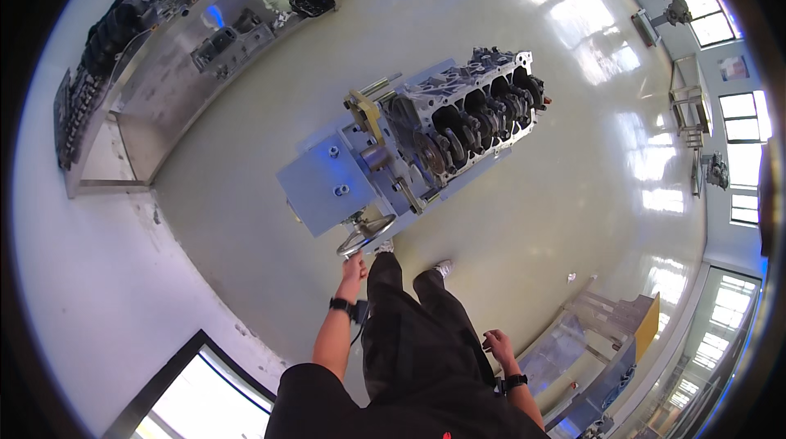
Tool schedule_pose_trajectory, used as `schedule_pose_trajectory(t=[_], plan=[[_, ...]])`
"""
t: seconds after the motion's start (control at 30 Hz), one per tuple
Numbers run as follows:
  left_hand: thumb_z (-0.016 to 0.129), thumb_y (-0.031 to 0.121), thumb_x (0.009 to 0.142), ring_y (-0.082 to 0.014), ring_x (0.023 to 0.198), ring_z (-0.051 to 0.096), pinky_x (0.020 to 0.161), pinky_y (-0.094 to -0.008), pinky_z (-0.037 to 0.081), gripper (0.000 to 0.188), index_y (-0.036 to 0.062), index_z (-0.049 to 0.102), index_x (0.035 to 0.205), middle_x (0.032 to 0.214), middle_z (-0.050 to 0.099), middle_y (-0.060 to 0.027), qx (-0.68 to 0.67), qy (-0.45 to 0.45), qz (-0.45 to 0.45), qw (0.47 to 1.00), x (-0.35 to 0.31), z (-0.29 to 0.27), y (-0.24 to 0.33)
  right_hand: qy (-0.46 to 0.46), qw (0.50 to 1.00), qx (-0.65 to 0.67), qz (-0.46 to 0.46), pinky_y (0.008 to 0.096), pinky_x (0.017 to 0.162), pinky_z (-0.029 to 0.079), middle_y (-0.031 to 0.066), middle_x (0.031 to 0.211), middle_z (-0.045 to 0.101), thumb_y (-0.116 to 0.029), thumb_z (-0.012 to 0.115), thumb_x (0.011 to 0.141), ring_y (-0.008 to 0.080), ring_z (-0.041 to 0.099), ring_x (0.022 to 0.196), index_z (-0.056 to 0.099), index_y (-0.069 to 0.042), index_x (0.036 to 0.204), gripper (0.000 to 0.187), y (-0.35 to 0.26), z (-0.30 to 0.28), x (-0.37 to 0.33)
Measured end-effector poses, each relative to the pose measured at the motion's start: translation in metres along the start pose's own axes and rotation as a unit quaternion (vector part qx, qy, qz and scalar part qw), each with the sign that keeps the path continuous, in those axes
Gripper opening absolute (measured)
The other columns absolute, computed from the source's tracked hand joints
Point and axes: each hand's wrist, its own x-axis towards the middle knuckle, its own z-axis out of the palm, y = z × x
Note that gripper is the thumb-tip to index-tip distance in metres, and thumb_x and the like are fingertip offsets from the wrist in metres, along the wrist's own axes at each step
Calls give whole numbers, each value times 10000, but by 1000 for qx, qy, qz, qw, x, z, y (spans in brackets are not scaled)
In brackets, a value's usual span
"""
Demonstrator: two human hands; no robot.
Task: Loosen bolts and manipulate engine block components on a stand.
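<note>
My left hand [354,268] is closed at the near rim of a metal handwheel [381,226], its fingers curled around the edge or a handle there. The handwheel sits on a grey gearbox housing [324,180] of an engine stand. Bolted to the stand's plate, an engine block [471,115] lies with its underside up, so the crankshaft [489,121] shows in the open crankcase. My right hand [499,346] hangs beside my right leg, fingers loosely bent and apart, with nothing in it.
At the left, a metal workbench [131,124] carries engine parts, and a black pan [312,2] lies on its far end. Another bench [565,349] stands at the lower right. More engine stands [676,10] line the right wall under windows. My feet are close to the stand.
</note>
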Motion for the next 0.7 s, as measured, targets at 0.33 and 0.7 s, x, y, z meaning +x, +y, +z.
schedule_pose_trajectory(t=[0.33,0.7], plan=[[584,218,832,-74,355,314,346,-246,239,211,131,462,683,481,336,45,-102,-78,71,989,-103,96,26,17,999,12,-26,275,577,472,84,714,605,-225,498,874,152,585,640,568,18,959,267,-14,1,8],[483,254,877,-119,375,267,413,-299,281,313,145,347,617,487,278,13,92,174,202,959,40,100,9,-37,999,-10,-36,282,583,483,83,725,608,-216,492,878,159,594,653,577,23,966,269,-29,22,20]])
